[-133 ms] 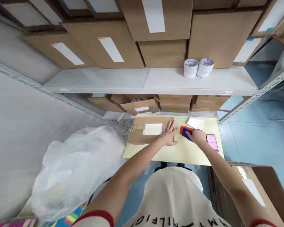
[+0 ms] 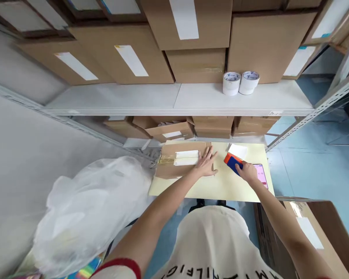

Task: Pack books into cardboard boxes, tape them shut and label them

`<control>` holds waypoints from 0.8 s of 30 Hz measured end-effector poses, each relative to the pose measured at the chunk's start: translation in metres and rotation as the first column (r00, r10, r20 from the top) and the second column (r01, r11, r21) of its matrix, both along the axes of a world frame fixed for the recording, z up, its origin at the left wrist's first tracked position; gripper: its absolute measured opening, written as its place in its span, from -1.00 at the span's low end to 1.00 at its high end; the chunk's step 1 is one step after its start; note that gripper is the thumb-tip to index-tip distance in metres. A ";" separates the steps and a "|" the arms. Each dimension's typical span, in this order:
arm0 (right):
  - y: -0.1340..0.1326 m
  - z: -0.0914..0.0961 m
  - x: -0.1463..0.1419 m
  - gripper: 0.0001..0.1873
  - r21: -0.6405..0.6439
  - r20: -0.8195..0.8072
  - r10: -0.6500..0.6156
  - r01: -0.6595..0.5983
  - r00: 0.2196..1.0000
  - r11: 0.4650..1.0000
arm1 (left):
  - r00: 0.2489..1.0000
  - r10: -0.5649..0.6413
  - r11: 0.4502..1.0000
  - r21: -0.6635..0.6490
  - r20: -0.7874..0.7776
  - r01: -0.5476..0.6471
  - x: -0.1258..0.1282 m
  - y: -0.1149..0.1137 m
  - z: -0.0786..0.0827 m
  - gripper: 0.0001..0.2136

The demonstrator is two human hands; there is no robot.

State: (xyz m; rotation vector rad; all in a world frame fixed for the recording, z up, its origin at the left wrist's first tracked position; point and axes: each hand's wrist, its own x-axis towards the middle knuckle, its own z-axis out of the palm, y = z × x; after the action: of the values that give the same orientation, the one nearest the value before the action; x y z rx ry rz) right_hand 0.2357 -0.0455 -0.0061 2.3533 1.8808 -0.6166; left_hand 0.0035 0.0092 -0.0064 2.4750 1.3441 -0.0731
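A flat cardboard box lies on the pale yellow tabletop, with clear tape and white labels on top. My left hand rests on its right end, fingers spread. To the right, my right hand is closed around a blue and orange tool that looks like a tape dispenser. The tool is apart from the box, and its underside is hidden. Beyond it lies a small stack of white labels or cards. A phone with a pink screen is beside my right wrist.
Two stacks of white tape rolls stand on the grey shelf, before large cartons. More boxes are below. A big white plastic bag bulges at left; an open carton stands at lower right.
My right hand has shifted slightly right, and the tool in it has turned and moved away from the box. My left hand stays on the box. The view has shifted slightly.
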 end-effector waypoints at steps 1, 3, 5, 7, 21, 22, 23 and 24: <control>-0.007 -0.008 0.004 -0.56 -0.001 -0.035 -0.030 0.030 0.999 1.000 | 0.999 0.021 1.000 0.023 0.028 -0.022 0.001 0.003 -0.002 -0.06; -0.021 -0.027 0.006 -0.62 0.006 -0.092 -0.050 0.051 0.995 0.999 | 0.995 0.067 0.994 0.077 0.081 -0.073 0.004 0.007 -0.008 -0.09; -0.037 -0.047 0.003 -0.61 0.001 -0.115 -0.039 0.040 0.993 0.999 | 0.991 0.081 0.988 0.126 0.110 -0.094 0.006 0.008 -0.013 -0.17; -0.052 -0.065 -0.003 -0.60 -0.031 -0.114 -0.038 0.034 0.993 0.999 | 0.994 0.044 0.986 0.154 0.100 -0.060 0.003 0.004 -0.017 -0.25; -0.059 -0.084 -0.037 -0.45 0.069 -0.069 0.092 -0.087 0.993 0.994 | 0.892 0.451 0.873 0.215 -0.017 -0.437 -0.143 -0.077 -0.020 -0.36; -0.051 -0.081 -0.044 -0.41 0.139 -0.093 0.124 -0.110 0.988 0.984 | 0.843 0.538 0.819 0.220 0.030 -0.530 -0.155 -0.078 -0.023 -0.33; -0.042 -0.079 -0.051 -0.36 0.199 -0.135 0.155 -0.127 0.979 0.972 | 0.775 0.625 0.748 0.212 0.091 -0.629 -0.166 -0.079 -0.026 -0.25; -0.033 -0.077 -0.060 -0.33 0.239 -0.190 0.179 -0.131 0.965 0.962 | 0.694 0.701 0.670 0.181 0.165 -0.720 -0.176 -0.080 -0.031 -0.16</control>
State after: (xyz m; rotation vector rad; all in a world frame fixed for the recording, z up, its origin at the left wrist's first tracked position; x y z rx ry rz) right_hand 0.1754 -0.0782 -0.0828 2.3135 2.3161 -0.6947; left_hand -0.1721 -0.0705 -0.0371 1.8845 2.2896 0.3886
